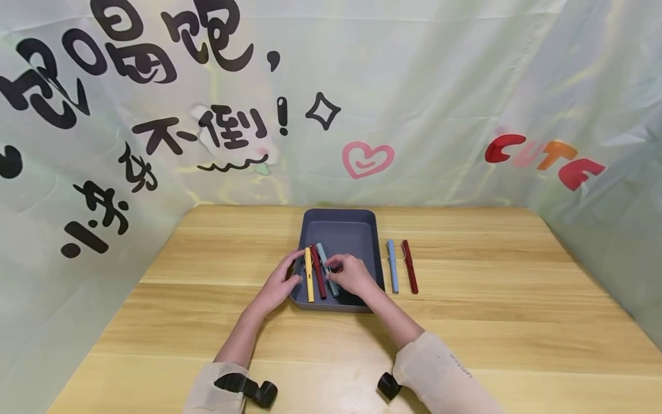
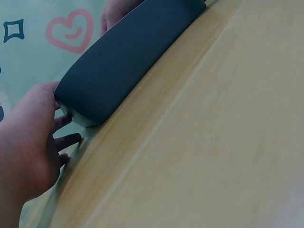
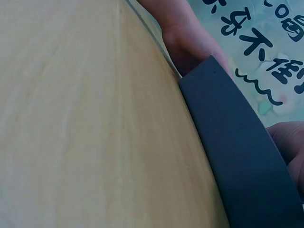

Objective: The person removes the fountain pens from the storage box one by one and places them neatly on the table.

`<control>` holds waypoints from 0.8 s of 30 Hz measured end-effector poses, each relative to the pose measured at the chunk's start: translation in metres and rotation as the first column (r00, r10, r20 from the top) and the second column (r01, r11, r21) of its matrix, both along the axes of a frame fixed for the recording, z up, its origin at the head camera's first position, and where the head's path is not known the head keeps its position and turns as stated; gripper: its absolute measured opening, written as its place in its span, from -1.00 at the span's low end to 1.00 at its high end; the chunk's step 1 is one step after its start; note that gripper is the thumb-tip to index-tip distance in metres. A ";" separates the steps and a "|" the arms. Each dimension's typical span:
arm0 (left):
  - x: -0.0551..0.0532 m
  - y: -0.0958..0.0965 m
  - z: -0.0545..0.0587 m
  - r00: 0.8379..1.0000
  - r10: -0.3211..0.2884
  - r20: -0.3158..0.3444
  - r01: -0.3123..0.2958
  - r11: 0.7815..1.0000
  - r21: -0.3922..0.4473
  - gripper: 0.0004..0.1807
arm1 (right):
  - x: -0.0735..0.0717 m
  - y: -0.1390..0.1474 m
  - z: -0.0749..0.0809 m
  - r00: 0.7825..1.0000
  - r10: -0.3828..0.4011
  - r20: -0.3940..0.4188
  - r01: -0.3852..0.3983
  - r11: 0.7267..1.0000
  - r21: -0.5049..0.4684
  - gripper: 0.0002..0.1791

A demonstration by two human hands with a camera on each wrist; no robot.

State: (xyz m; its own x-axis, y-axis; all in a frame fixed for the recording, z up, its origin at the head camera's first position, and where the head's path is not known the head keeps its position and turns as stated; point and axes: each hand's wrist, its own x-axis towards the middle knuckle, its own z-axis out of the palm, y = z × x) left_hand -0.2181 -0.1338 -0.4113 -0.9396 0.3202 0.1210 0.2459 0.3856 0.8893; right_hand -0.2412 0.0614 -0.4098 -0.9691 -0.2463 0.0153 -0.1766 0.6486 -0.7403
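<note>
A dark grey-blue tray (image 1: 341, 307) lies on the table, holding a yellow pen (image 1: 310, 276), a dark red pen (image 1: 318, 273) and a teal pen (image 1: 321, 253) side by side at its left. At the tray's left wall is my left hand (image 1: 278, 286). Its thumb and index finger reach over the rim near the yellow pen; in the left wrist view, other fingers spread outside the wall. My right hand (image 1: 354, 276) is over the tray, fingertips and thumb apart at the teal pen, which shows between them. The tray wall (image 3: 228, 133) hides the pens from both wrist views.
Right of the tray, a light blue pen (image 1: 392, 267) and another dark red pen (image 1: 410, 267) lie on the wooden table (image 1: 491, 333). Behind stands a pale curtain (image 1: 434, 103) with printed writing and a pink heart. Black wrist mounts (image 1: 266, 394) sit on the sleeves.
</note>
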 end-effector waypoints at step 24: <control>-0.003 0.000 -0.002 1.000 0.008 -0.019 -0.008 1.000 -0.008 -0.39 | 0.000 -0.004 -0.004 0.999 -0.047 -0.017 0.048 0.997 0.065 -0.78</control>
State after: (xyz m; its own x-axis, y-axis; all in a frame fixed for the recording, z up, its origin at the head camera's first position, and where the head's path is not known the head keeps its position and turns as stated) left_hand -0.2206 -0.1337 -0.4129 -0.9398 0.3134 0.1363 0.2595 0.3948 0.8814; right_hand -0.2415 0.0570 -0.4138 -0.9795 -0.2006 0.0156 -0.1551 0.7035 -0.6936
